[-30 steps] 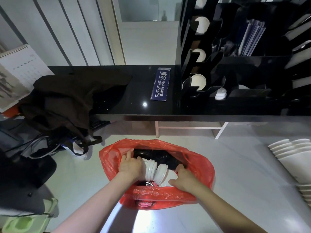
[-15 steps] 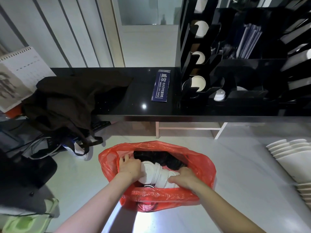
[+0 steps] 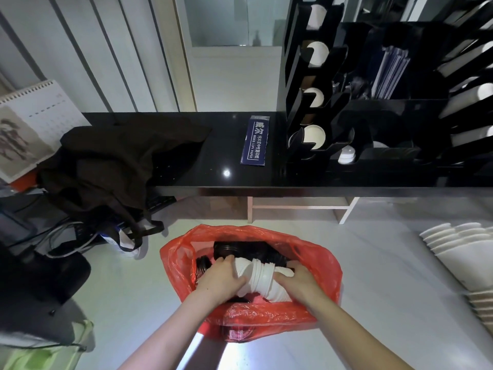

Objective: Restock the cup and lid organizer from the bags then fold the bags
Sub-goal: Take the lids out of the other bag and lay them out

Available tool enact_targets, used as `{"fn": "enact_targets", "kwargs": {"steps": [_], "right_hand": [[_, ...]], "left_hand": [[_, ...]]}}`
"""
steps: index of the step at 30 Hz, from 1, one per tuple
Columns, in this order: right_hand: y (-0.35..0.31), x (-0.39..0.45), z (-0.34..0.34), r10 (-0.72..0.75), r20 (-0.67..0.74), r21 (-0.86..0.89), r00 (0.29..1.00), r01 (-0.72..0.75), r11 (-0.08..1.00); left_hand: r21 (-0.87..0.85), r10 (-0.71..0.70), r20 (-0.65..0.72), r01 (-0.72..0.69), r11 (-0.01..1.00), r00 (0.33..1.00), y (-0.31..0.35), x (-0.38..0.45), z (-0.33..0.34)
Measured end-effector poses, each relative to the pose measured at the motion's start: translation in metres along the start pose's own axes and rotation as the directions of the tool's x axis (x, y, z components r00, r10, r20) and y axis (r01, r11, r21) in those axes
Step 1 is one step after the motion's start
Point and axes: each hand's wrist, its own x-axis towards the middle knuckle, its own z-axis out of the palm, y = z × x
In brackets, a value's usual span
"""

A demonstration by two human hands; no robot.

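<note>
While both hands are down in the crinkled red plastic bag (image 3: 314,252) on the floor, I read this as the moment of gathering lids for the organizer. My left hand (image 3: 222,277) is clenched around one end of the stack of white plastic lids (image 3: 257,276), and my right hand (image 3: 296,283) is clasped on the other end, so the stack lies squeezed between the fingers (image 3: 282,276). Beyond the fingertips, deeper in the bag, sit round black plastic lids (image 3: 240,249). Further ahead and above, the tall black cup and lid organizer (image 3: 306,108) stands on the glossy black desk (image 3: 213,156).

My worry is the bend in the stack: it already bows in the middle, and if either palm eases its inward pressure on the lift, I judge the lids could fan apart and spill. The bag's loose rim, close around both wrists, could also snag and drag upward.
</note>
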Motion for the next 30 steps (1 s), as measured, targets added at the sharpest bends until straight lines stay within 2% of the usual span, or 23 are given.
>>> {"fn": "enact_targets", "kwargs": {"steps": [8, 13, 18, 24, 30], "right_hand": [[-0.005, -0.007, 0.011, -0.053, 0.0, 0.059, 0.999, 0.053, 0.997], [-0.011, -0.012, 0.023, -0.078, -0.002, 0.008, 0.997, 0.078, 0.997], [-0.011, -0.021, 0.025, -0.116, -0.015, 0.102, 0.993, 0.117, 0.988], [-0.024, -0.042, 0.004, -0.21, -0.153, 0.247, 0.966, 0.243, 0.938], [-0.033, -0.079, -0.046, -0.26, -0.367, 0.232, 0.893, 0.358, 0.904]], "left_hand": [[-0.08, -0.026, -0.028, 0.024, 0.996, 0.999, -0.002, 0.005, 0.002], [-0.243, -0.074, 0.047, 0.083, 0.967, 0.996, -0.003, 0.004, 0.006], [-0.361, -0.07, 0.003, 0.066, 0.93, 0.998, -0.006, -0.004, 0.001], [-0.45, 0.03, -0.132, -0.087, 0.889, 0.991, 0.015, -0.033, -0.034], [-0.571, 0.192, -0.222, -0.287, 0.769, 0.956, 0.064, -0.054, -0.065]]}}
